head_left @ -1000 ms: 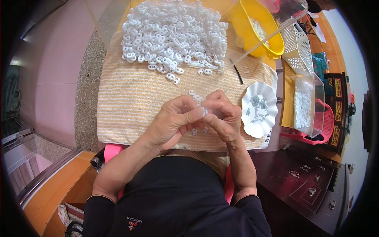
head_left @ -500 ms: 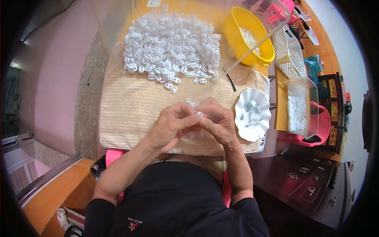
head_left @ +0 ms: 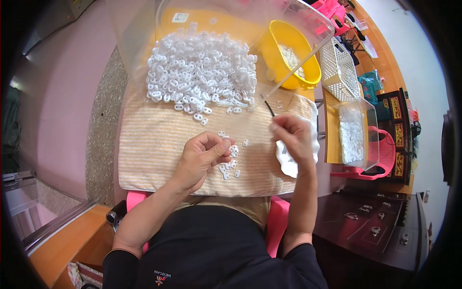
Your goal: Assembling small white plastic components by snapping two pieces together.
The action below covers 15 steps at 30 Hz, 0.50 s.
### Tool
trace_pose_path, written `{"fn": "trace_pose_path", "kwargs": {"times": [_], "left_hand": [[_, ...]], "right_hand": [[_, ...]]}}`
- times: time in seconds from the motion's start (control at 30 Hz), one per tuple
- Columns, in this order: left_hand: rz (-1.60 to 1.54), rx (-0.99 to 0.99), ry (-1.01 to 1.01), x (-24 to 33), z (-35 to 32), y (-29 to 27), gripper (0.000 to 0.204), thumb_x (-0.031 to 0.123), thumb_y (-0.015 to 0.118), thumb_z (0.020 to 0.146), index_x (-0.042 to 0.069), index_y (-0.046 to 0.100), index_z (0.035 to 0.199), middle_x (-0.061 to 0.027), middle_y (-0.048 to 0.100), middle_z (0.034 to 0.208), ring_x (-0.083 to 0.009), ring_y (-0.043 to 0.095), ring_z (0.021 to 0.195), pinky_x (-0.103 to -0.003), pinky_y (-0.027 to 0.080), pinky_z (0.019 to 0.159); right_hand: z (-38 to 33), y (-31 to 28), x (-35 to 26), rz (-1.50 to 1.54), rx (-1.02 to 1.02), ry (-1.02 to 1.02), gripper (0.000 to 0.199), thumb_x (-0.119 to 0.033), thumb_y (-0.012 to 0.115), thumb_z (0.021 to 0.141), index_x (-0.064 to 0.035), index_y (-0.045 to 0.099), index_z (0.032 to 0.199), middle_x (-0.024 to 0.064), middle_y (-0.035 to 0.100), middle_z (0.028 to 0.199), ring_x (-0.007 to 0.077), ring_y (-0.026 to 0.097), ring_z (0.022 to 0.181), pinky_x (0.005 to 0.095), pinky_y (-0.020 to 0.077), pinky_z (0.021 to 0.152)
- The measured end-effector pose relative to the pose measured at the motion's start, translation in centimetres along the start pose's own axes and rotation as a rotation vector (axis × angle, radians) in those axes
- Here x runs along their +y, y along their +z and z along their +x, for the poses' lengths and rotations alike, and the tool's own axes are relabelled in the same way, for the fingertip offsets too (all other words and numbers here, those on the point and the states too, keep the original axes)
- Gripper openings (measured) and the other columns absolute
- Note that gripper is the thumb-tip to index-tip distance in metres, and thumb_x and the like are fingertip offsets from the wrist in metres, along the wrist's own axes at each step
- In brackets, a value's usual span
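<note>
My left hand (head_left: 204, 156) is closed in a pinch above the striped towel (head_left: 154, 159), with a small white two-hole plastic piece, partly hidden, at its thumb and fingertips. Beside and below those fingers lie several loose two-hole pieces (head_left: 234, 164). My right hand (head_left: 296, 137) is over the white wavy-edged plate (head_left: 288, 167), its fingertips drawn together; whatever they hold is too small to see. Hand and forearm hide much of the plate. A thin black stick (head_left: 268, 108) lies on the towel just beyond the right fingertips.
A large heap of white two-hole pieces (head_left: 202, 72) spills from a clear bin (head_left: 180, 18) at the far side. To its right stand a yellow tub (head_left: 315, 77), a white perforated basket (head_left: 339, 72) and a clear box of white parts (head_left: 352, 135). A pink chair (head_left: 387, 154) is beyond.
My hands were together at the white piece. My right hand has parted from the left and moved right, over the plate. The whole view has shifted slightly.
</note>
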<state>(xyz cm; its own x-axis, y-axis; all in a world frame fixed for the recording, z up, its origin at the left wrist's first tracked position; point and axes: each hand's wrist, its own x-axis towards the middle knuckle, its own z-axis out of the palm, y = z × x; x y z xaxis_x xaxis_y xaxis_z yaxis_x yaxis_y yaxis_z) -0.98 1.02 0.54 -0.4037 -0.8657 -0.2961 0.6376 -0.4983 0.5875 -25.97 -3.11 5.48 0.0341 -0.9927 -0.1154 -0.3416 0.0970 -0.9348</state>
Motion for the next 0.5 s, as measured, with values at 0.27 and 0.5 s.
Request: {"fn": "trace_pose_path", "kwargs": {"times": [0.27, 0.5], "left_hand": [[0.017, 0.045, 0.042, -0.1, 0.0, 0.0, 0.008, 0.009, 0.066, 0.09, 0.004, 0.059, 0.087, -0.0132, 0.064, 0.103, -0.0099, 0.062, 0.078, -0.025, 0.054, 0.073], [0.077, 0.088, 0.096, 0.4, -0.1, -0.2, 0.011, 0.012, 0.069, 0.088, 0.006, 0.06, 0.084, -0.0105, 0.065, 0.102, -0.0085, 0.06, 0.079, -0.024, 0.052, 0.072]], "right_hand": [[8.2, -6.4, -3.3, -0.005, 0.531, -0.34, 0.03, -0.013, 0.068, 0.086, 0.0051, 0.064, 0.109, 0.0085, 0.069, 0.087, 0.0116, 0.062, 0.064, 0.0234, 0.0504, 0.058], [4.7, -2.4, 0.5, -0.398, 0.504, -0.357, 0.016, -0.012, 0.07, 0.085, 0.0001, 0.068, 0.095, 0.0102, 0.069, 0.085, 0.0139, 0.063, 0.066, 0.0256, 0.0492, 0.06]]}}
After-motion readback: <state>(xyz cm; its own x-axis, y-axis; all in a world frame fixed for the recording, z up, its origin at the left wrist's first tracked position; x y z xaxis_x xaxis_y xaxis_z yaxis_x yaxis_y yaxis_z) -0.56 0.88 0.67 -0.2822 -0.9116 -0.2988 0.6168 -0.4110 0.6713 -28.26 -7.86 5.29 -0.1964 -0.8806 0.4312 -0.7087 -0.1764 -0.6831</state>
